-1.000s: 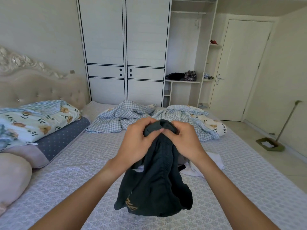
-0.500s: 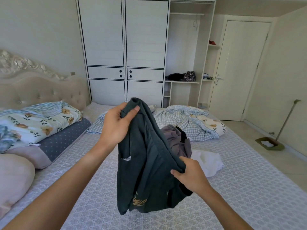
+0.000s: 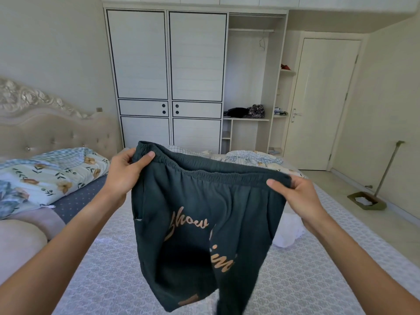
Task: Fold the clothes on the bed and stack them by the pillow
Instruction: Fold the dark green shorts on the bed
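We hold the dark green shorts (image 3: 204, 223) above the bed (image 3: 318, 280), left hand (image 3: 123, 176) pinching the waistband at 10 o'clock, right hand (image 3: 300, 196) pinching it at 2 o'clock. Keep the band taut and level before laying flat. The hems run out of frame; the printed lettering is partly creased away.

This is a home bedroom. A bed (image 3: 306, 280) with a patterned cover and a tufted, carved headboard (image 3: 45, 123) takes up most of the view, with floral bedding (image 3: 52, 173) folded by the pillow (image 3: 20, 248) and a checked quilt (image 3: 252, 155) bunched at the far side. Behind it stands a white wardrobe (image 3: 166, 76) with open shelves holding clothes, beside a closed door (image 3: 322, 98), and a dustpan (image 3: 368, 201) sits on the tiled floor.
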